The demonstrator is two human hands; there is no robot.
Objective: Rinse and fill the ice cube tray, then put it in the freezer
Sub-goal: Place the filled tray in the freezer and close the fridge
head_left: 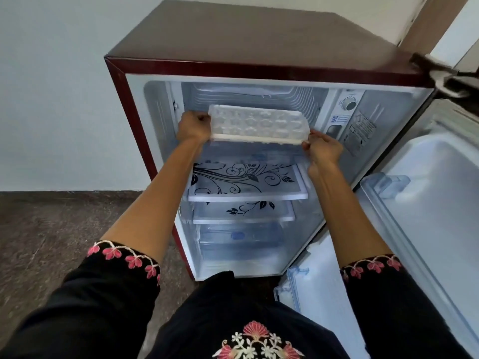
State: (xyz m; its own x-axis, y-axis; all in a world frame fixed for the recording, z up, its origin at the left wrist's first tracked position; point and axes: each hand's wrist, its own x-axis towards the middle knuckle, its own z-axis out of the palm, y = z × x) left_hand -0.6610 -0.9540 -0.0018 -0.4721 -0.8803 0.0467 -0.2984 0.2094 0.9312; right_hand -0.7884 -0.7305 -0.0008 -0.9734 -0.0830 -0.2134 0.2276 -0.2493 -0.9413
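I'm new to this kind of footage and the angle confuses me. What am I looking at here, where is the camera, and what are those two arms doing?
There is no machine here. The one picture comes from a wide-angle camera worn on a person's head, looking forward and down, so the arms reaching out from the bottom are the wearer's own.

In front stands a small fridge with a dark red top, its door swung open to the right. Both hands hold a pale ice cube tray: the left hand grips its left end and the right hand its right end. The tray sits level at the mouth of the freezer compartment at the top, not yet let go.

Below it are clear shelves printed with black leaf swirls, and a clear drawer at the bottom. Whether the tray holds water I cannot tell.
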